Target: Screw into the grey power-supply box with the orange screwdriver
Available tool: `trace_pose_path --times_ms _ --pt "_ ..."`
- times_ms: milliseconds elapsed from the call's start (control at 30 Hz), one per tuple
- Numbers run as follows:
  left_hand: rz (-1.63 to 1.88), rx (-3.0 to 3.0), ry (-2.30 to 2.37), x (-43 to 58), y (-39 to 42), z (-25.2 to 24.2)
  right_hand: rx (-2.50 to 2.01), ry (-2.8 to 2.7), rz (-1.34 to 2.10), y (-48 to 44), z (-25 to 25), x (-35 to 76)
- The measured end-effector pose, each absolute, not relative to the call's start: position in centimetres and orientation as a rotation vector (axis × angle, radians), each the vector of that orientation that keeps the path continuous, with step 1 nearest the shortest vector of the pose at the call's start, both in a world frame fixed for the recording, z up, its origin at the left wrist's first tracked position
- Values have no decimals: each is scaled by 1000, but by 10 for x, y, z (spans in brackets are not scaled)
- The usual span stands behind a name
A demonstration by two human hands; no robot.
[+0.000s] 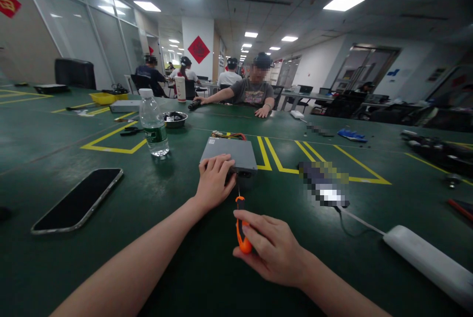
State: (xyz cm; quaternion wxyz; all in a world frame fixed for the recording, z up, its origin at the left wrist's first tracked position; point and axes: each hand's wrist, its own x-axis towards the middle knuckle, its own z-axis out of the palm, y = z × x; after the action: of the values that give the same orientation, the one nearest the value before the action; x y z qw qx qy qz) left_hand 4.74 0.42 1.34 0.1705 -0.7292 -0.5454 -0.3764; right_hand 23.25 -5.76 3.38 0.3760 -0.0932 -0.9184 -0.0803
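Observation:
A grey metal computer power supply [236, 152] lies flat on the green table, its socket side towards me and its coloured wires at the far edge. My left hand [216, 179] grips its near left corner, fingers over the top and thumb at the front face. In my right hand [275, 245] is an orange and black screwdriver [242, 230], held between thumb and fingers. Its thin shaft points away from me, up to the front face of the power supply. The exact spot where the tip meets the box is too small to make out.
Left of the box stand a water bottle [153, 127] and a metal bowl [175, 119]; a phone [79, 199] lies nearer. At right are a blurred-out device [320, 184] and a white power strip [424, 263] with its cable. Across the table sits a person [254, 92].

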Motion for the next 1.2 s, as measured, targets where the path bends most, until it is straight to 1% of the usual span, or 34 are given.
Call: trace_pose_path --times_ms 167,300,400,633,767,867,1100,1200 --pt "-1071 -2070 -1544 47 4 13 -289 -2365 -107 -60 35 233" --pt "-1066 -2062 -1544 47 5 13 -285 -2465 -195 -62 41 231" --pt "-1061 -2065 -1546 46 5 13 -273 -2434 -223 -59 39 232" --pt "-1059 -2064 -1544 47 5 12 -296 -2378 -30 -57 33 235" --pt "-1069 -2066 -1536 47 5 12 -297 -2487 -150 -60 40 233" --pt "-1074 -2067 -1532 47 5 12 -274 -2443 -215 -59 39 233" --pt "-1072 -2068 -1538 47 6 12 -323 -2357 -70 -59 32 234" --pt "-1070 -2069 -1532 47 5 12 -316 -2441 -136 -62 39 232"
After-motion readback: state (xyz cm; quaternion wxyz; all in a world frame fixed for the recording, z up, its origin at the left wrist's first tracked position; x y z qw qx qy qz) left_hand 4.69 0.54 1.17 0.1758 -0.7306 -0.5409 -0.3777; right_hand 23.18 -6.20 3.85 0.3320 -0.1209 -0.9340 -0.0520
